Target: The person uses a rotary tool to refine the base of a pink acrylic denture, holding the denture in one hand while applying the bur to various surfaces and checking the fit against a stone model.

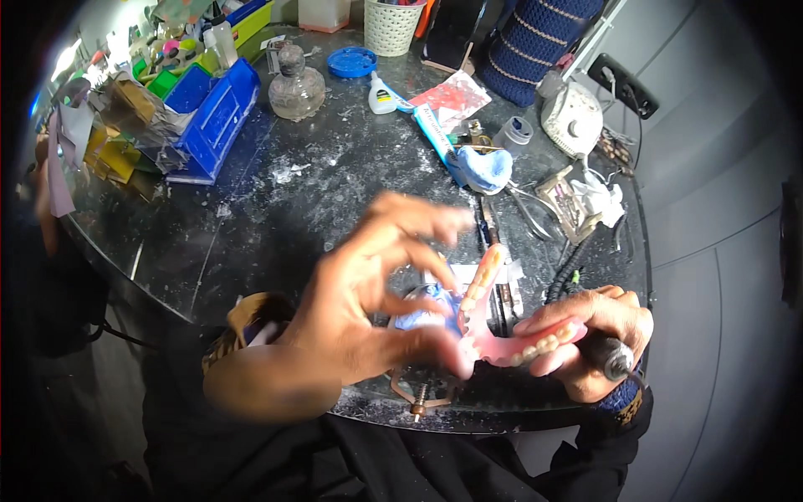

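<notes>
A pink denture (493,322) with pale teeth is held above the near edge of the dark round worktable (276,209). My right hand (590,335) grips one end of the denture and also holds a dark rotary handpiece (611,356) with a coiled black cord (569,268). My left hand (368,305) is blurred, fingers spread, its thumb tip touching the denture's near side.
Blue parts bins (209,117) stand at the back left. A glass bottle (295,84), a blue lid (351,61), a white basket (393,25), a small glue bottle (381,96), a blue cloth (485,167), pliers (535,213) and a white motor unit (573,117) lie across the dusty top.
</notes>
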Motion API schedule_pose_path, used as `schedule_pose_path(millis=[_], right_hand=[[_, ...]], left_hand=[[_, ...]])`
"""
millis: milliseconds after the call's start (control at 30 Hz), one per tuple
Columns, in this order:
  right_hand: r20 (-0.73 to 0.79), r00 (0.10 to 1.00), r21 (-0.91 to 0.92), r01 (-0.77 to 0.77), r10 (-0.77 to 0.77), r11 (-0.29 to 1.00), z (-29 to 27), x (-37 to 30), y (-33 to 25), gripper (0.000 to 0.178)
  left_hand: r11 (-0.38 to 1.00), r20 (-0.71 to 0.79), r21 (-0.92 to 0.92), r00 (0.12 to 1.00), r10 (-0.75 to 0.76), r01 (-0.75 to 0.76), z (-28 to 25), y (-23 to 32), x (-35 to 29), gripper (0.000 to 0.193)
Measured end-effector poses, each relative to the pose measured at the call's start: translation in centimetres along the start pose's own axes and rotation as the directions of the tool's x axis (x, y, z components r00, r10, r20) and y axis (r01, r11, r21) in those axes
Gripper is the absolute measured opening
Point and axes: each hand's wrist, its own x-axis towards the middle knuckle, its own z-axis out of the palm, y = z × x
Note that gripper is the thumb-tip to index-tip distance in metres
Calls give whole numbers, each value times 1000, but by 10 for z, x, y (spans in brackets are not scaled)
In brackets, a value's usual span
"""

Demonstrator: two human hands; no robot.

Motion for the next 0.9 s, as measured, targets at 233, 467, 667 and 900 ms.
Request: schedule_pose_path(millis=[233, 467, 667, 900], right_hand=[[-39, 998, 50, -45, 47, 998, -1, 2, -7, 9], [167, 961, -311, 264, -220, 913, -16, -2, 16, 45], [241, 926, -409, 368, -290, 835, 4, 3, 41, 58], [275, 889, -471, 456, -365, 755, 14, 3, 37, 57]], left_hand=[[198, 612, 582, 585, 533, -789, -12, -2, 5, 25], [260, 618, 477, 531, 579, -840, -13, -2, -2, 18], [272, 601, 437, 503, 621, -858, -10, -7, -3, 19], [206, 587, 452, 464, 664, -868, -8, -17, -5, 22]])
